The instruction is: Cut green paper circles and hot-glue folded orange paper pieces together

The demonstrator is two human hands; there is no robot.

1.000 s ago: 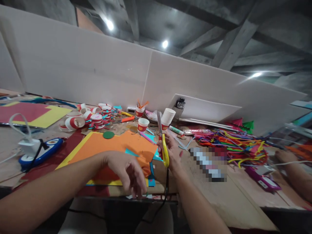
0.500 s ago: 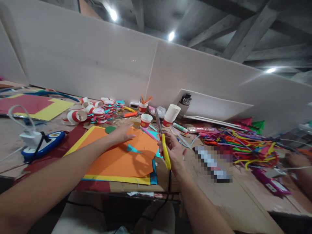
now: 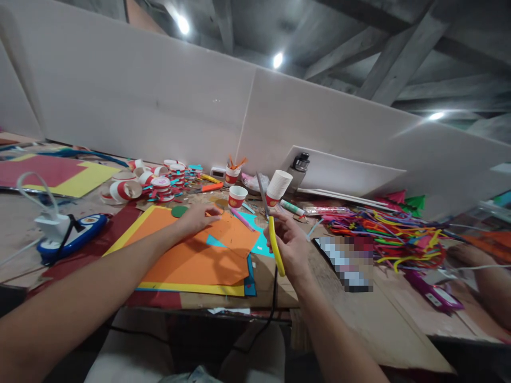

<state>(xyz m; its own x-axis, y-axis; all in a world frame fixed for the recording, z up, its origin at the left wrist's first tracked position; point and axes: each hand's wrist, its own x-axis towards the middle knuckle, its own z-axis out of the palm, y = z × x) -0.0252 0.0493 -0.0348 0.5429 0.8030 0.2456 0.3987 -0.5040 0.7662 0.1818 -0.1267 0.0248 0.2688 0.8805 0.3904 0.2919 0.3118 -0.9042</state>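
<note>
My right hand (image 3: 293, 242) is closed around the yellow handles of a pair of scissors (image 3: 277, 246), whose metal blades point up and away from me. My left hand (image 3: 199, 218) is just over the far part of an orange paper sheet (image 3: 179, 260), its fingers bent and a little apart, with nothing visible in them. A green paper circle (image 3: 179, 211) lies beside that hand. Under the orange sheet are yellow paper (image 3: 191, 289) and blue paper (image 3: 250, 282). A pink pen (image 3: 241, 219) rests across the orange and light-blue paper.
Beyond the paper stand a paper cup (image 3: 238, 196), a cup stack (image 3: 278, 186) and a bottle (image 3: 298, 171). Cut cup pieces (image 3: 125, 190) lie left, near a blue power strip (image 3: 83, 231). Colourful pipe cleaners (image 3: 383, 234) and another person's arm (image 3: 485, 282) are at right.
My left fingers have gone from stretched out to bent, over the same area. The scissors have shifted slightly right and tilted a bit more. The camera view has turned slightly.
</note>
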